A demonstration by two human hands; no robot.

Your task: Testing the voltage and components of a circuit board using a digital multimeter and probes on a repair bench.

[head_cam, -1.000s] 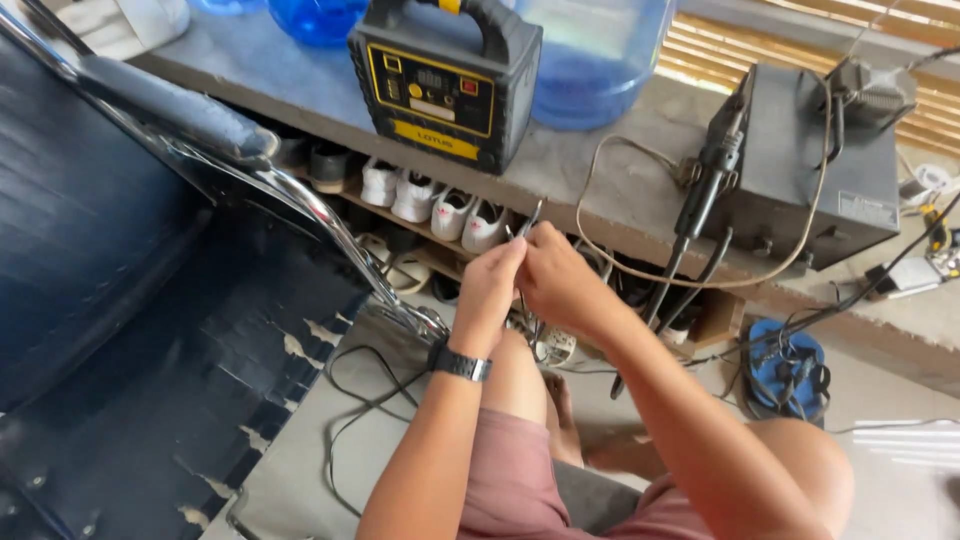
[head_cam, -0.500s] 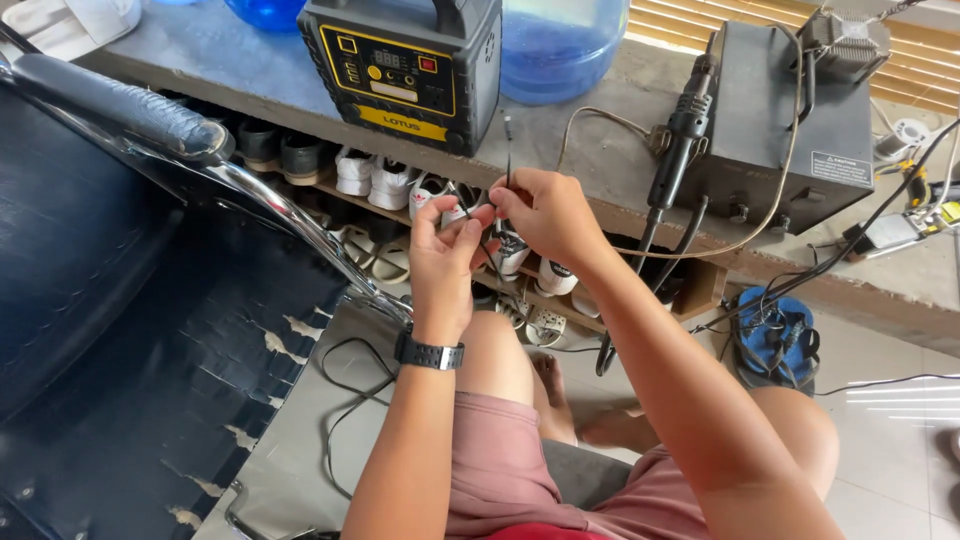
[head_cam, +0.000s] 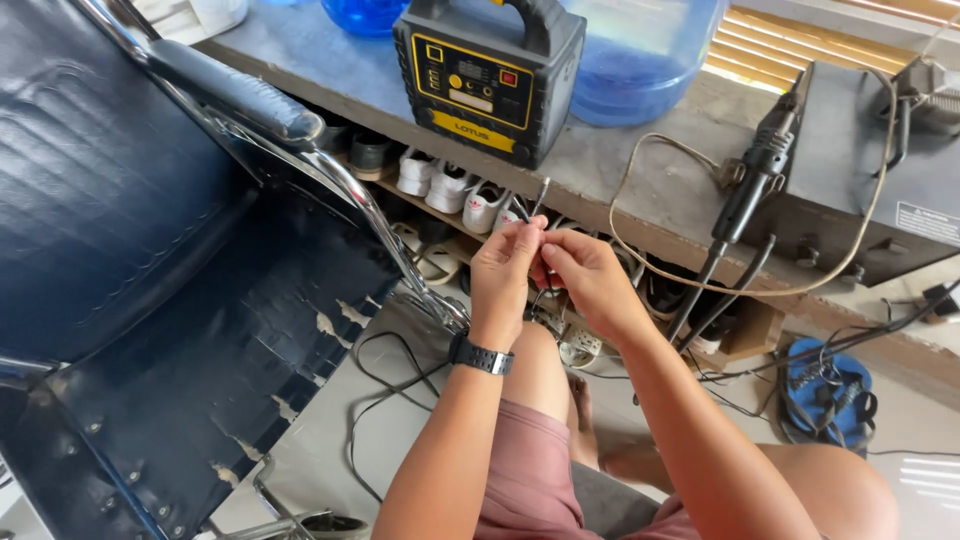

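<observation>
Nearest the camera, the person's bare knees and pink shorts [head_cam: 530,470] fill the lower frame. A black wristwatch [head_cam: 481,357] sits on the left wrist.

The left hand [head_cam: 503,275] and the right hand [head_cam: 583,275] meet in front of the bench edge, fingertips touching. Both are pinched shut on a thin black wire [head_cam: 539,200], whose free end stands up just above the fingertips. The rest of the wire drops below the hands toward a white power strip [head_cam: 570,342] on the floor, near the left knee.

To the left stands a dark blue chair [head_cam: 150,250] with cracked vinyl and a chrome frame. Loose black cables lie on the floor beside it.

Beyond the hands runs a concrete bench [head_cam: 650,180]. White shoes [head_cam: 445,187] line the shelf under it. On the bench top stands a black and yellow portable power station [head_cam: 485,75], with a blue water jug [head_cam: 640,50] just beside it. To the right, a black handheld tool [head_cam: 755,185] leans against a grey metal box [head_cam: 860,190]. Blue sandals [head_cam: 825,390] lie on the floor at right.
</observation>
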